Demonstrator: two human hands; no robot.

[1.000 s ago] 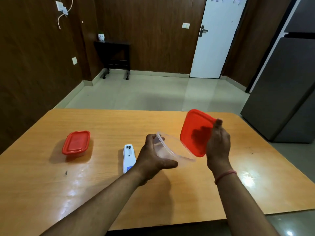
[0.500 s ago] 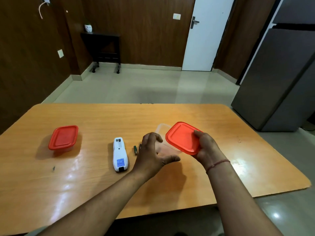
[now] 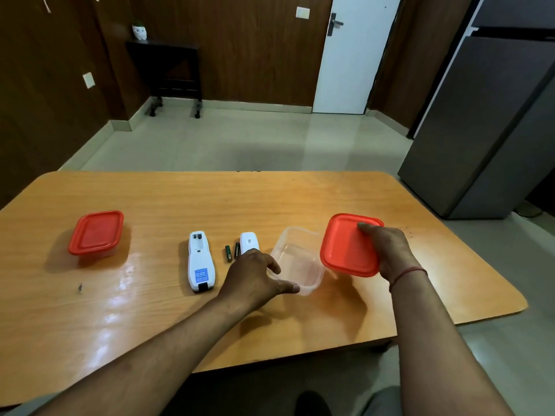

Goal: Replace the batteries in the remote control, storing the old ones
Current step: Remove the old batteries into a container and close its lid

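Note:
A white remote control (image 3: 200, 262) lies face down on the table (image 3: 180, 205), its battery bay open and empty. Two dark batteries (image 3: 232, 252) lie just right of it, beside the white battery cover (image 3: 248, 241). An empty clear container (image 3: 300, 259) rests on the table right of those. My left hand (image 3: 255, 277) grips its near left rim. My right hand (image 3: 387, 250) holds the red lid (image 3: 348, 246) flat just right of the container, low over the table.
A second container with a red lid on (image 3: 96, 232) sits at the table's left. A grey fridge (image 3: 486, 124) stands to the right past the table's edge. A white door (image 3: 351, 55) and a dark side table (image 3: 168, 73) are at the far wall.
The clear container has come down from mid-air onto the table. My right hand has carried the red lid off to the right and lowered it. The batteries and cover are now uncovered.

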